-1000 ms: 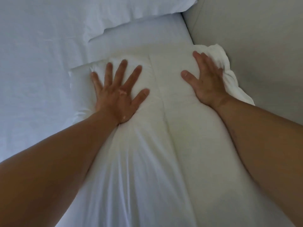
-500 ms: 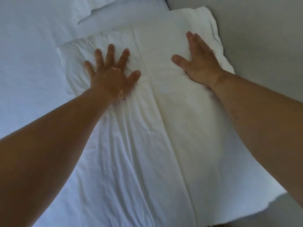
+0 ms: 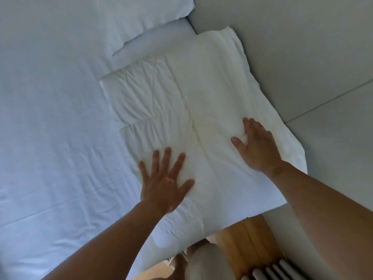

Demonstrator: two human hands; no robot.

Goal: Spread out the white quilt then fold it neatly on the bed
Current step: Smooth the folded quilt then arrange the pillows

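A second ago my palms are pressed near the far end of the white quilt (image 3: 181, 93). Now both sit much nearer to me, on its near half, so I have drawn them back along the folded strip. The far half shows a soft quilted surface with shallow creases, and nothing is bunched up there.

My left hand (image 3: 163, 178) lies flat with the fingers fanned wide, just left of the seam that runs down the middle of the quilt. My right hand (image 3: 257, 146) lies flat on the other side of that seam with its fingers straight and close together and the thumb out. Neither hand holds anything; both only press down on the cloth.

The quilt is folded into a long rectangle along the right edge of the bed (image 3: 50, 118), its right side lapping against the grey wall (image 3: 302, 47). Its far end stops short of the pillow (image 3: 131, 15) at the head edge, and its near end reaches the bed's near right corner, above the wooden floor (image 3: 242, 235).

I judge this to be the smoothing pass after a fold. The spreading looks done, and what is left is probably one more fold across the length, or only some tidying of the ragged right edge.

I see no brand or label on the quilt or the bedding. There is a small dark mark at the bottom of the view, beside the bed's corner, and it is too small to read.
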